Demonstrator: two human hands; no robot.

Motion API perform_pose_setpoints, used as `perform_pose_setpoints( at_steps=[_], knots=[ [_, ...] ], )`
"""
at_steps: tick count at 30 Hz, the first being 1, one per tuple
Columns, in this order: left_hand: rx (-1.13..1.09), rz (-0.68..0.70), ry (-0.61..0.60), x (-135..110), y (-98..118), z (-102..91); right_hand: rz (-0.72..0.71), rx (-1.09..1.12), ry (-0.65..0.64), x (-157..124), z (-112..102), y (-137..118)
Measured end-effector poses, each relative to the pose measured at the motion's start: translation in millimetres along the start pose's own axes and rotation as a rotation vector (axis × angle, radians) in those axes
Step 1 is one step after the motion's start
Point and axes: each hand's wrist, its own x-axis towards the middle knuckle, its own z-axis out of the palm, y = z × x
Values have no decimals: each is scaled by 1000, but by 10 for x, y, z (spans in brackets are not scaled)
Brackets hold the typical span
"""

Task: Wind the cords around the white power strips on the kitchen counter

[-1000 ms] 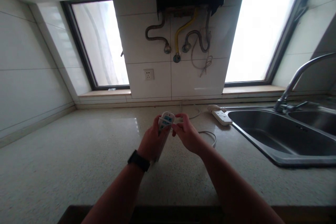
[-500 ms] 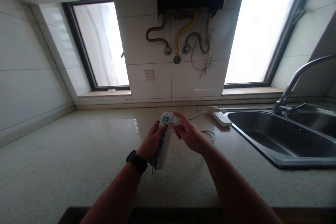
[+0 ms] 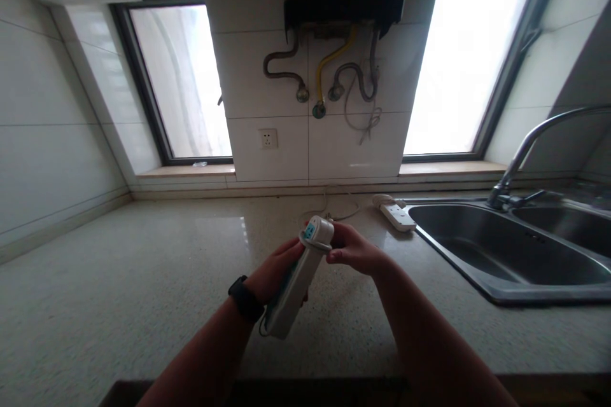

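A white power strip (image 3: 298,289) with teal sockets is tilted over the counter, its far end pointing up and away from me. My left hand (image 3: 273,268) is closed around its left side, with fingertips showing under the right edge. A pale cord (image 3: 315,245) is wound across the strip near its far end. My right hand (image 3: 354,249) is closed at that end, thumb and fingers on the cord where it rounds the right side; some fingers are hidden behind the strip. More thin cord trails on the counter behind.
A second white power strip (image 3: 398,217), its cord bundled, lies beside the steel sink (image 3: 458,254) with its faucet (image 3: 515,165). The speckled counter (image 3: 143,280) meets a tiled wall carrying a socket (image 3: 268,138). Pipes (image 3: 286,73) hang under a heater.
The power strip has turned so its narrow side faces up, and its near end has moved down and left. My right hand has shifted from the front to around the far end with the cord.
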Motion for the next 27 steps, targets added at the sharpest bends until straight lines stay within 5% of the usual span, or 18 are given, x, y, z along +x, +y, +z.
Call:
perform_pose_setpoints(
  at_steps=[12, 16, 22, 27],
  knots=[
    [-143, -115, -431, 52, -194, 38, 44, 77, -185, -63, -26, -105],
    [-146, -158, -413, 82, -177, 72, 64, 95, -81, -49, 1, -49],
    [-25, -56, -362, 59, -56, 157, 39, 167, 57, -44, 26, 57],
    [-12, 119, -292, 56, -5, 47, 38, 87, 106, -25, -6, 81]
  ],
)
